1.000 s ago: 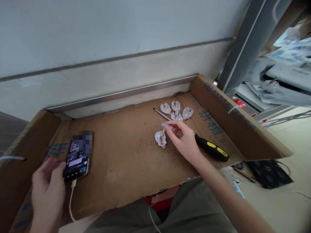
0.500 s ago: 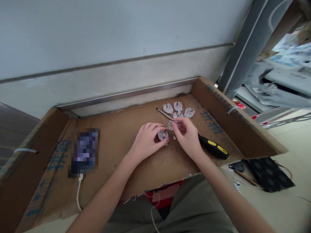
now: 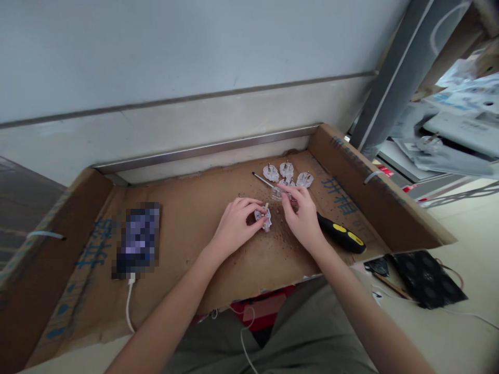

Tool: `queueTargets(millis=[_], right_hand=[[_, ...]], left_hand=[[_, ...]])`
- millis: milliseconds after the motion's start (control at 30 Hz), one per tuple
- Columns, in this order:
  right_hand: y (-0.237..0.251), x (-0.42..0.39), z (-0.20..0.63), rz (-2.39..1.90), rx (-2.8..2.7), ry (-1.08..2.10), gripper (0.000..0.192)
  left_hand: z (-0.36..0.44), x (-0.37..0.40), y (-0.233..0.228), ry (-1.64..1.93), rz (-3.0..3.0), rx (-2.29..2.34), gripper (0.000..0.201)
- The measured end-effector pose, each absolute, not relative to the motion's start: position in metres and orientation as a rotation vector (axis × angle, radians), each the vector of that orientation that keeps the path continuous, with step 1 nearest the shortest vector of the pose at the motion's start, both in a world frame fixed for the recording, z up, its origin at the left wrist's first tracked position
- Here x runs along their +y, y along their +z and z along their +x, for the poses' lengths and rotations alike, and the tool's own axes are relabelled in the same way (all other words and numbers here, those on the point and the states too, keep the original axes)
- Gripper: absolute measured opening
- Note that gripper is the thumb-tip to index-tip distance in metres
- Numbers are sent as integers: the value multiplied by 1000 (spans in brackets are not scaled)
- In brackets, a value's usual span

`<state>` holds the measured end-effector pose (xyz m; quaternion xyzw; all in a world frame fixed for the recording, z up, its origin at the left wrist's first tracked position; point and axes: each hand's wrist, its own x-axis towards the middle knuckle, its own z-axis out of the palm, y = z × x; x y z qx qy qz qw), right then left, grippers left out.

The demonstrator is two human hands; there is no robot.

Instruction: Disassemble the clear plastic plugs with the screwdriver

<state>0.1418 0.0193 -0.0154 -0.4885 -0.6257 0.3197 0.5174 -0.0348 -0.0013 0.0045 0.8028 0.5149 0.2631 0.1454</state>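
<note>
My left hand (image 3: 237,224) pinches an opened clear plastic plug (image 3: 267,224) between thumb and fingers, close above the cardboard. A small brass-coloured piece shows at the plug's upper edge. To the right, my right hand (image 3: 303,214) has its fingers closed on a clear plastic plug cover (image 3: 276,194), partly hidden by the fingertips. Beneath that hand lies a screwdriver (image 3: 343,235) with a black and yellow handle; its shaft points up and left. Several clear plugs (image 3: 304,179) with upright metal pins sit just beyond my right hand.
A cardboard tray (image 3: 187,218) with raised sides forms the work surface; small dark specks dot it between my hands. On the left lies a blurred-out phone (image 3: 138,239) with a white cable (image 3: 128,306). A black panel (image 3: 427,278) is outside the tray, lower right.
My right hand has shifted slightly right with the clear cover, away from the left hand. The plug in my left hand has turned, and the brass-coloured piece now shows at its top.
</note>
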Motion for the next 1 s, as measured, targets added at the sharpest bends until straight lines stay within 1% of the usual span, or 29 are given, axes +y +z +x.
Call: queueTargets(millis=[100, 267, 400, 533, 600, 667, 833, 900, 1000], right_hand=[[-18, 23, 141, -1126, -1407, 947, 36], [-14, 29, 146, -1051, -1240, 1280, 46], [-8, 29, 152, -1012, -1141, 1404, 48], [-7, 29, 151, -1009, -1095, 1385, 49], [-7, 29, 148, -1007, -1103, 1352, 51], [-7, 28, 145, -1000, -1127, 1316, 51], [-10, 26, 141, -996, -1206, 1239, 46], [-12, 26, 141, -999, -1241, 1221, 45], [-14, 26, 142, -1008, -1294, 1195, 47]], left_hand=[[-36, -1, 5, 758, 2298, 1492, 14], [-35, 0, 6, 783, 2241, 1486, 10], [-35, 0, 7, 877, 2059, 1456, 10], [-40, 3, 9, 1031, 1853, 1514, 13], [-42, 4, 9, 1057, 1907, 1610, 12], [-42, 4, 8, 1007, 2055, 1696, 12], [-36, 3, 7, 935, 2243, 1778, 25], [-32, 4, 4, 860, 2260, 1765, 25], [-27, 8, 0, 788, 2229, 1706, 18]])
